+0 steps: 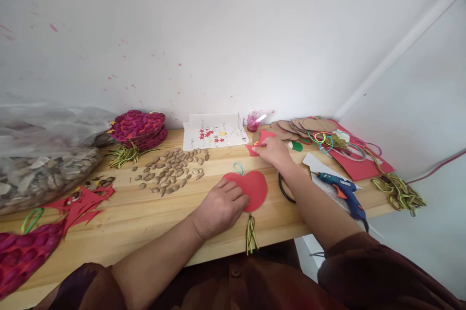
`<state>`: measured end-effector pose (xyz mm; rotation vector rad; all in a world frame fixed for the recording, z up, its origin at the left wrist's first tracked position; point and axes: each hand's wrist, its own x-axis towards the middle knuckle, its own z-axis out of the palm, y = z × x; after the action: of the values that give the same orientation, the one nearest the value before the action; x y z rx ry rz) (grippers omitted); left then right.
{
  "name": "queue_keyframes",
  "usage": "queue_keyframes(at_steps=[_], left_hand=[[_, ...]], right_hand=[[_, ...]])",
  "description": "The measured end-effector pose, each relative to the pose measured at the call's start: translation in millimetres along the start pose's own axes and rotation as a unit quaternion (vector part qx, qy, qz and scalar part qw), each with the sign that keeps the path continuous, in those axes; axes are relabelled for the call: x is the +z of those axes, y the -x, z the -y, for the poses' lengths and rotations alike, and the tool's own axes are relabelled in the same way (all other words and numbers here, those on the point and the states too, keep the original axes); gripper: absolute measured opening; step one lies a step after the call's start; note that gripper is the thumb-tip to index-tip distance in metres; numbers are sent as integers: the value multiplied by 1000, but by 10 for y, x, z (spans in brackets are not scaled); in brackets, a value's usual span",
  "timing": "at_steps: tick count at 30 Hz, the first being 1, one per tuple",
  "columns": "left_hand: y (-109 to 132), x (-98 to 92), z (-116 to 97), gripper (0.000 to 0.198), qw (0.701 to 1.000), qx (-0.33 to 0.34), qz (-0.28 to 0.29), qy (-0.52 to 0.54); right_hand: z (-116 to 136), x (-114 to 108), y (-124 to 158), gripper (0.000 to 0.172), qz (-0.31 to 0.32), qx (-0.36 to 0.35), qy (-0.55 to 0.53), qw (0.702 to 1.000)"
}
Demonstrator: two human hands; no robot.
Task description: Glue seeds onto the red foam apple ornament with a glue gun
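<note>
A red paper heart (259, 188) lies on the wooden table, with a light blue cord loop (238, 168) at its top and a yellow-green and dark tassel (251, 236) hanging from its tip. My left hand (224, 205) rests over the heart's left side, fingers curled and closed on it. Farther back, my right hand (275, 152) reaches out, its fingers pinched at a piece of red paper (267, 135). Some fingertips are hidden behind that hand. Brown seeds (171, 171) lie scattered to the left of the heart.
A blue glue gun (340, 188) lies right of my right forearm, beside cardboard discs (309, 127) and colored cords (329, 142). Purple-red seed-covered pieces (138, 128), a seed bag (43, 159) and red scraps (83, 205) sit left. Behind are a star-strewn sheet (233, 128) and a pink-stained cup (252, 123).
</note>
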<state>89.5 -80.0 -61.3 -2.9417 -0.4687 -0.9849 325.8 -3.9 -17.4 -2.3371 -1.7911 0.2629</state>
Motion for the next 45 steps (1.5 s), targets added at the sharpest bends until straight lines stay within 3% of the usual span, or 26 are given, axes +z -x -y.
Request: queue_keyframes(at_steps=[7,15,24,30,36,45], left_hand=[[51,-3,22,12,999,-7,34,13],[32,-31,47,15,997,-33,47,55],[36,-42,51,14,996,-43,52,64],[35,-44,47,16,995,-47,54,74],[26,-52,54,17,993,-55,54,88],[21,-94,53,18,990,-66,71,99]], right_hand=[[6,153,-58,34,-5,-16,-21,1000],[-208,-77,-193,34,5,6,-19,1000],[32,174,-117,34,18,-21,8,1000],[50,57,-66,36,17,-62,24,998],[59,-53,-136,33,73,-133,29,988],[69,-39,-237,34,102,-130,-8,986]])
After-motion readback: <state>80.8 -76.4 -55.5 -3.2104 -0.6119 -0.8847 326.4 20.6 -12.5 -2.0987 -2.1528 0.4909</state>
